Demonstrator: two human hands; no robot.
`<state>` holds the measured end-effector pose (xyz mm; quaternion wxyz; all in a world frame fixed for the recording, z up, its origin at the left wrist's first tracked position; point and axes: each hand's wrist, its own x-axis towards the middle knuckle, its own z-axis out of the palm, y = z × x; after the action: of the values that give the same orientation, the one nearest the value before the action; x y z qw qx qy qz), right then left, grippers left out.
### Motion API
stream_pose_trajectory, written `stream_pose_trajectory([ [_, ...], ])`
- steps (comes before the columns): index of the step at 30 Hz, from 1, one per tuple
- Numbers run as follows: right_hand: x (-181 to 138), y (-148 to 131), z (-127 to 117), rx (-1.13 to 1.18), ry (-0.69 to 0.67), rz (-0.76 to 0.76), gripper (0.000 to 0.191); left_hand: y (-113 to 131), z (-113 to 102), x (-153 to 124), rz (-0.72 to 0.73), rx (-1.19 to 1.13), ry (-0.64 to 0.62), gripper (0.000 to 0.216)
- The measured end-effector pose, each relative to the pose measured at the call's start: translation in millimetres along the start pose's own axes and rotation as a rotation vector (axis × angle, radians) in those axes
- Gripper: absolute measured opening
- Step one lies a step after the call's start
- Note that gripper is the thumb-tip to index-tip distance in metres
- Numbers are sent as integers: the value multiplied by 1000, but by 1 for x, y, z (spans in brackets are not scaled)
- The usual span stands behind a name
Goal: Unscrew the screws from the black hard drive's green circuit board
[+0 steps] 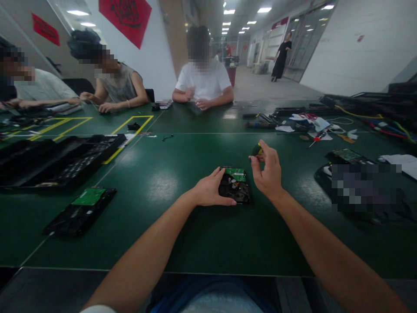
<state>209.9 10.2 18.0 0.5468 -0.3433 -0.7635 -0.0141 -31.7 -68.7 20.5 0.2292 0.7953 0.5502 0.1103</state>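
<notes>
A black hard drive [235,188] with a green circuit board on its far end lies on the green table [182,165] in front of me. My left hand [210,190] rests against the drive's left side, thumb along its near edge and fingers on its far corner, holding it. My right hand [267,170] hovers just right of the drive, fingers pinched round the yellow-and-black handle of a small screwdriver [257,150], which stands above the drive's far right corner.
Black laptop shells [61,158] and a dismantled unit with a green board [81,209] lie at the left. Tools, cables and papers [306,122] crowd the far right. Three people sit across the table; another stands in the corridor.
</notes>
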Motion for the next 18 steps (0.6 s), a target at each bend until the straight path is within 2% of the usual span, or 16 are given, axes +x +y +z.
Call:
stream_pose_trajectory([
  [10,1,-3,-2,-17,-12,-36,64,5,-3,-3,-11,16,3,143],
  [18,2,-2,-4,-45,32,-16,67,6,0,-3,-33,38,-2,141],
])
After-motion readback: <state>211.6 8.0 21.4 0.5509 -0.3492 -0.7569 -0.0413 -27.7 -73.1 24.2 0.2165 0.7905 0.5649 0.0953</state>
